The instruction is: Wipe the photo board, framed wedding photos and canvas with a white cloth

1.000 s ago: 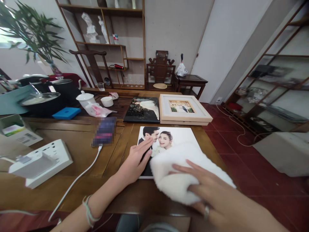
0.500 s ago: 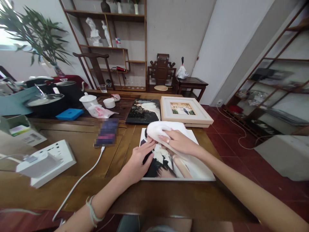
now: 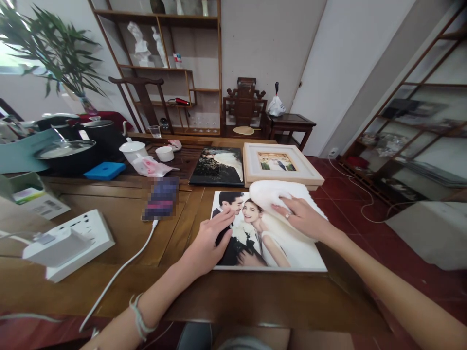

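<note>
A photo panel (image 3: 251, 240) with a printed picture of a couple lies flat on the wooden table in front of me. My left hand (image 3: 210, 239) rests on its left side, fingers stretched out across the dark suit in the print. On the panel's upper right, a fluffy white towel (image 3: 264, 193) is bunched under my right hand (image 3: 304, 218), whose fingers grip and press it. The towel hides the panel's upper right corner and part of its right edge.
Behind the panel lie a dark photo panel (image 3: 219, 170) and a light wood picture frame (image 3: 306, 167). At left are a phone (image 3: 161, 198) on a white cable, a power strip (image 3: 82, 243), a blue box (image 3: 105, 171), a lidded white cup (image 3: 132, 149) and a black pan (image 3: 67, 158).
My right hand and the towel have slid right across the panel, uncovering the faces in the print. My left hand has stayed in place.
</note>
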Demonstrator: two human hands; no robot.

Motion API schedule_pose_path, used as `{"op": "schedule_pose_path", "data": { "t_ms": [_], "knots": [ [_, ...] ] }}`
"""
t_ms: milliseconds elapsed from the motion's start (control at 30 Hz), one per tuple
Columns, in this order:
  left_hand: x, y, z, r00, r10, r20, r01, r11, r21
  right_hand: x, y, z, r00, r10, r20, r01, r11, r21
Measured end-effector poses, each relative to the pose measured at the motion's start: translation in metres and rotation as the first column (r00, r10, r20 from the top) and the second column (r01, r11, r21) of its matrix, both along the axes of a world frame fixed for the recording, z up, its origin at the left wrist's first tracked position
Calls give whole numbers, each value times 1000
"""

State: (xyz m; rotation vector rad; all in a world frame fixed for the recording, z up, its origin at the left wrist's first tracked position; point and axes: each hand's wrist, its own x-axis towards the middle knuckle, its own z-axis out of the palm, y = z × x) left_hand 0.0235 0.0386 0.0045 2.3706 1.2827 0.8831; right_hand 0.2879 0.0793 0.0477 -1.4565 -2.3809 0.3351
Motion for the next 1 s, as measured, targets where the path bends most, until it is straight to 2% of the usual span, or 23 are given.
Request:
{"op": "schedule_pose_path", "data": {
  "t_ms": [100, 200, 367, 400, 467, 533, 633, 767, 900, 1000],
  "knots": [
    [0, 0, 1, 1000, 0, -1, 0, 1000, 3, 17, -2, -6, 998, -47, 39, 47, 999, 6],
    [0, 0, 2, 1000, 2, 1, -2, 1000, 17, 19, -23, -8, 995, -44, 92, 44, 999, 9],
    [0, 0, 1, 1000, -2, -14, 3, 999, 33, 7, -97, 0, 989, 94, 114, -85, 993, -80],
    [0, 0, 1, 1000, 0, -24, 1, 999, 33, 5, -111, 3, 981, 152, 124, -140, 985, -99],
    [0, 1, 2, 999, -1, -46, 2, 1000, 29, 3, -130, 8, 959, 252, 130, -239, 965, -105],
    [0, 1, 2, 999, -2, -53, 3, 1000, 26, 4, -135, 11, 951, 286, 115, -274, 956, -106],
    [0, 1, 2, 999, -1, -51, 2, 1000, 27, 9, -118, 10, 972, 219, 79, -208, 970, -128],
    [-1, 1, 4, 999, -12, -44, 13, 999, 33, 15, -71, 5, 984, 158, 76, -151, 984, -99],
    [0, 0, 5, 999, -10, -33, 11, 999, 31, 17, -20, -1, 985, 140, 99, -142, 990, 6],
    [0, 1, 3, 999, -2, -36, 3, 1000, 24, 16, 5, -7, 979, 169, 110, -183, 975, 129]
  ]
}}
